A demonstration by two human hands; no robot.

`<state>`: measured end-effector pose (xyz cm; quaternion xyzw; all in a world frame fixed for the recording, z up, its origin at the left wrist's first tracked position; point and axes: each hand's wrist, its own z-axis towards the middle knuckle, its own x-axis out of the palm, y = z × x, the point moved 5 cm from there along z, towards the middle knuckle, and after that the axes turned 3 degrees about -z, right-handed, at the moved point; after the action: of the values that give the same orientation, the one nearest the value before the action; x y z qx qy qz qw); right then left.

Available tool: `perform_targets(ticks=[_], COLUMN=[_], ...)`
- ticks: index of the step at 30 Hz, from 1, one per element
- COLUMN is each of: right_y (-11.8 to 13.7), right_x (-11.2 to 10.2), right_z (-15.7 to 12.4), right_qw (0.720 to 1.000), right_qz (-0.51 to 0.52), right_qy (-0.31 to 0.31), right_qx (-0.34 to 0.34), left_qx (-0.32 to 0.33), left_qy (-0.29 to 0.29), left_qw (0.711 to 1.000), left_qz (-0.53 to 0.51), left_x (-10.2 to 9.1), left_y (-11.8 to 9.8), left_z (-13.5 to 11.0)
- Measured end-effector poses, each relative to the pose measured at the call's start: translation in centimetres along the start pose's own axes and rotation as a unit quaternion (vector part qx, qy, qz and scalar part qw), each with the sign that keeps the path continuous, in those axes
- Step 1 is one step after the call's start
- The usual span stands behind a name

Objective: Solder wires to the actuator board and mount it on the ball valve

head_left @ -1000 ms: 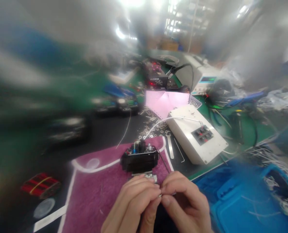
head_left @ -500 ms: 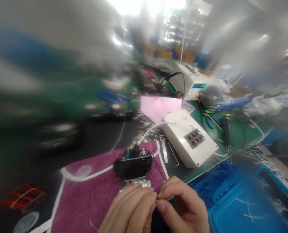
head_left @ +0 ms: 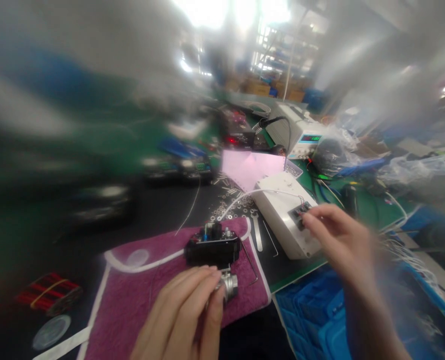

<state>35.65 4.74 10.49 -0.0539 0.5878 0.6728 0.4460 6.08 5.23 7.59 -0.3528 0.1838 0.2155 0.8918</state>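
Note:
My left hand point(head_left: 184, 310) is closed in front of the silver metal valve body point(head_left: 230, 285), with its fingers bent together and covering part of it. Whatever lies between those fingers is hidden. Above the valve body sits a black actuator housing point(head_left: 212, 250), its inside parts exposed at the top and a white cable rising from it. At the right, my right hand point(head_left: 338, 235) reaches over the white box point(head_left: 278, 205), thumb and forefinger pinched at the terminal panel point(head_left: 299, 212). Those fingertips hide what they grip. A purple cloth point(head_left: 132, 305) lies beneath the housing.
An open-end wrench point(head_left: 257, 232) and a hex key point(head_left: 271, 239) lie beside the white box. Loose screws and washers point(head_left: 232, 205) are scattered behind the housing. Farther back stand a pink sheet point(head_left: 250, 167) and a power supply point(head_left: 299, 132). A blue case point(head_left: 312, 310) is at right.
My hands have parted. The right one has moved up and right from beside the left to the terminal panel, while the left stays low before the valve body. The view has shifted slightly.

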Motion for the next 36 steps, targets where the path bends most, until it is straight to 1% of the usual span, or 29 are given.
perform_targets(ticks=[1, 2, 3, 6, 8, 11, 13, 18, 20, 23, 29, 31, 33, 34, 36], right_y=[-1.1, -2.0, -2.7, -3.3, -3.5, -4.6, -5.8, -8.4, -8.7, -8.9, -9.6, -9.5, -9.0, -8.6, -7.6], right_x=[-0.3, -0.6, -1.1, -2.6, -3.1, -2.7, -2.1, -1.0, -0.8, -0.9, -0.8, -0.8, -1.1, -1.5, -2.5], right_z=[1.7, 3.2, 4.5, 6.6, 7.2, 7.8, 8.4, 9.1, 9.0, 8.9, 9.1, 8.9, 8.5, 8.2, 7.2], right_qw=[0.999, 0.998, 0.998, 0.998, 0.998, 0.995, 0.992, 0.986, 0.985, 0.985, 0.992, 0.994, 0.996, 0.997, 0.992], right_qz=[-0.008, -0.012, -0.022, -0.051, -0.066, -0.089, -0.104, -0.117, -0.116, -0.110, -0.075, -0.069, -0.070, -0.074, -0.088], right_qy=[0.030, 0.046, 0.047, -0.008, -0.015, 0.034, 0.070, 0.113, 0.124, 0.124, 0.097, 0.078, 0.038, 0.004, -0.085], right_qx=[0.021, 0.037, 0.044, 0.022, 0.011, 0.008, 0.008, 0.034, 0.042, 0.044, 0.039, 0.035, 0.026, 0.020, 0.006], left_qx=[-0.015, -0.030, -0.041, -0.050, -0.064, -0.108, -0.124, -0.107, -0.107, -0.114, -0.113, -0.130, -0.168, -0.191, -0.224], left_qy=[-0.005, -0.011, -0.019, -0.028, -0.021, -0.014, -0.011, 0.006, 0.002, -0.001, -0.005, -0.009, -0.016, -0.017, -0.003], left_qw=[1.000, 0.999, 0.999, 0.998, 0.997, 0.994, 0.992, 0.994, 0.994, 0.993, 0.993, 0.991, 0.985, 0.981, 0.974], left_qz=[0.003, 0.008, 0.014, 0.026, 0.026, 0.016, 0.008, -0.014, -0.016, -0.018, -0.029, -0.028, -0.032, -0.036, -0.043], left_x=[0.0, -0.1, -0.1, -0.1, -0.1, -0.3, -0.5, -0.4, -0.3, -0.2, -0.2, -0.1, 0.1, 0.4, 1.1], left_y=[0.6, 1.2, 1.8, 3.4, 4.3, 5.2, 5.4, 5.6, 5.7, 5.8, 5.4, 5.4, 5.7, 5.8, 6.1], left_z=[0.0, -0.1, -0.3, -1.0, -1.4, -1.7, -1.7, -1.7, -1.8, -1.8, -1.3, -1.1, -0.8, -0.7, -0.2])
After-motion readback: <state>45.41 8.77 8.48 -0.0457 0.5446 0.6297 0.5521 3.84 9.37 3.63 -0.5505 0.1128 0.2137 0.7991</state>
